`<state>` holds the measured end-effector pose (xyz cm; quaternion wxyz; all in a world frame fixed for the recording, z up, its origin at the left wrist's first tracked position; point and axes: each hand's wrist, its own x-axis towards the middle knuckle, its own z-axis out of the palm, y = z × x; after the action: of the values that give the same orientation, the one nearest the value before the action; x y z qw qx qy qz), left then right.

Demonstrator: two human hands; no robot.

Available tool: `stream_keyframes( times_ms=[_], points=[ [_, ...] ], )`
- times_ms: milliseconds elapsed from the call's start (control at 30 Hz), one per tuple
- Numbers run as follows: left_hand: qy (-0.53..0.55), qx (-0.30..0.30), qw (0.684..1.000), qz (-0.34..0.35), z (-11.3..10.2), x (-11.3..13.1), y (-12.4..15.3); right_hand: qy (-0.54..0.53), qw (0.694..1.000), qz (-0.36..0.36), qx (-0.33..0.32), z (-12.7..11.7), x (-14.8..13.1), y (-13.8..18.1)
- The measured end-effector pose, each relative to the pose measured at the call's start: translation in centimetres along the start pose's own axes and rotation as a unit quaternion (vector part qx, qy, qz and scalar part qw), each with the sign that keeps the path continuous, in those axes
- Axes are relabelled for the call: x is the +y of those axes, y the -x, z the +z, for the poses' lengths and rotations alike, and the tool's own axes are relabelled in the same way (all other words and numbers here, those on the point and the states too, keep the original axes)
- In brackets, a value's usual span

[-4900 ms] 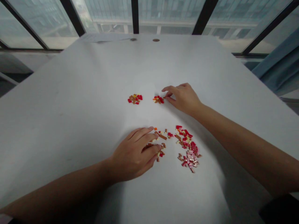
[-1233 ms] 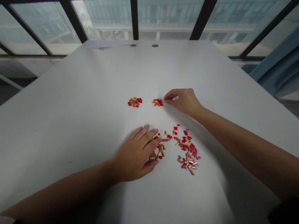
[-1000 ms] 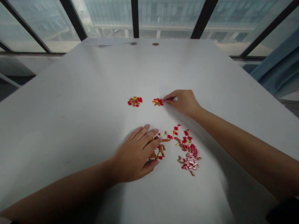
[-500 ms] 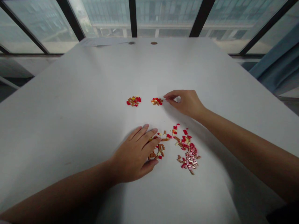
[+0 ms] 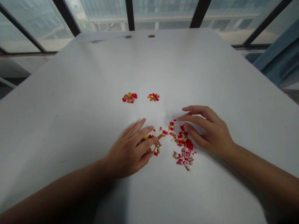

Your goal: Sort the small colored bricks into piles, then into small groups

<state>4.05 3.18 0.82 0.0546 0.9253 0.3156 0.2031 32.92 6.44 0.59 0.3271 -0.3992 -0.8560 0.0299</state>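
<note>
Small building bricks in red, pink, brown and yellow lie scattered on the white table. My left hand (image 5: 133, 146) rests with fingers spread over the left group of mostly brown bricks (image 5: 157, 146), hiding part of it. At the right group of red and pink bricks (image 5: 186, 152), my right hand (image 5: 207, 127) hovers beside the upper edge, fingers apart and nothing seen in them. Farther back sit two small piles: one of brown and red bricks (image 5: 130, 98), and a smaller one with some orange bricks (image 5: 153, 97).
The white table (image 5: 81, 81) reaches back to dark-framed windows (image 5: 163, 15). Two round dark spots, the right one (image 5: 151, 36) brownish, show near its far edge. A blue curtain (image 5: 280, 59) hangs at the right.
My right hand has come back from the smaller far pile to the loose bricks, its pinched fingers now apart. My left hand stays over the brown bricks. The view has shifted slightly.
</note>
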Motion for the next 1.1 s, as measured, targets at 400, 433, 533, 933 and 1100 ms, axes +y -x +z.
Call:
stream_keyframes(
  times_ms=[400, 433, 533, 933, 1100],
  points=[
    [-0.026, 0.080, 0.996, 0.029, 0.1, -0.4, 0.4, 0.001, 0.999, -0.048, -0.014, 1.1, 0.3, 0.3],
    [-0.022, 0.086, 0.996, 0.028, 0.1, -0.4, 0.4, -0.002, 0.999, -0.049, -0.015, 1.0, 0.3, 0.3],
    [-0.019, 0.100, 0.994, 0.029, 0.1, -0.5, 0.4, -0.019, 0.998, -0.060, -0.015, 0.9, 0.3, 0.3],
    [-0.007, 0.110, 0.993, 0.046, 0.0, -0.7, 0.5, -0.068, 0.987, -0.138, -0.043, 0.0, 0.3, -0.1],
    [-0.008, 0.119, 0.992, 0.047, 0.1, -0.7, 0.5, -0.065, 0.984, -0.160, -0.045, -0.4, 0.1, -0.6]
  ],
)
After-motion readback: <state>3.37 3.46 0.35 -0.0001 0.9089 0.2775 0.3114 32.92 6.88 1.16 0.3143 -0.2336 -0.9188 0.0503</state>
